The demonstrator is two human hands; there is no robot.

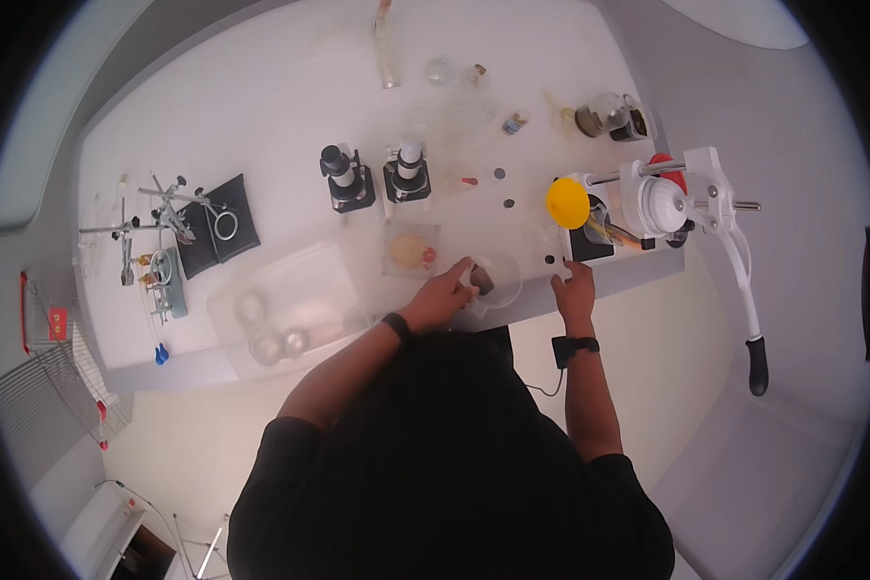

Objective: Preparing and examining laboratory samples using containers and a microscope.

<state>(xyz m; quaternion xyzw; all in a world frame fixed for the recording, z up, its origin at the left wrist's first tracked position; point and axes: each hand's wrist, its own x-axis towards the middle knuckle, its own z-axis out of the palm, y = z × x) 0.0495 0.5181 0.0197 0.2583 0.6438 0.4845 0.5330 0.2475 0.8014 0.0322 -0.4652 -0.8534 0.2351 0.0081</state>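
My left hand (442,293) is at the front of the white table, its thumb and fingers around the left side of a clear vessel (504,283). Something dark brown (482,279) shows in the vessel. My right hand (574,290) hovers by the table's front edge, fingers apart and nothing visible between them. Just beyond its fingertips lies a small black round stopper-like piece (549,259). Left of the vessel is a clear square container (410,249) with a pale yellow round thing and a small red piece.
Two microscopes (348,181) stand beyond my left hand. A white lever press (660,203) with a yellow round part (568,203) rises at right. Metal clamp stands (167,217) and a translucent tray (290,312) with round pieces occupy the left. Glassware (600,116) sits at the back right.
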